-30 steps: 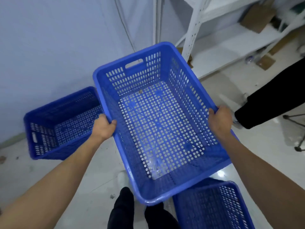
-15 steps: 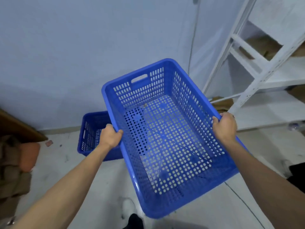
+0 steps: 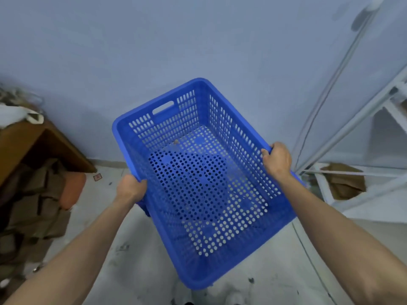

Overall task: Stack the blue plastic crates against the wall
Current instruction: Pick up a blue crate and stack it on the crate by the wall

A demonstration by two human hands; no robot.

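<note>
I hold a blue perforated plastic crate in the air in front of me, open side up and tilted toward me. My left hand grips its left long rim and my right hand grips its right long rim. A second blue crate stands on the floor by the wall, almost wholly hidden beneath the held one; only a corner shows below my left hand, and its dark shape shows through the holes. The pale blue wall rises straight ahead.
A brown wooden table with cardboard boxes and an orange cushion under it stands at the left. A white metal shelf frame with cardboard on its lowest level stands at the right. The grey floor lies below.
The view has swung left and forward toward the wall. The held crate now sits over the floor crate, which showed to its left before. The table has come into view.
</note>
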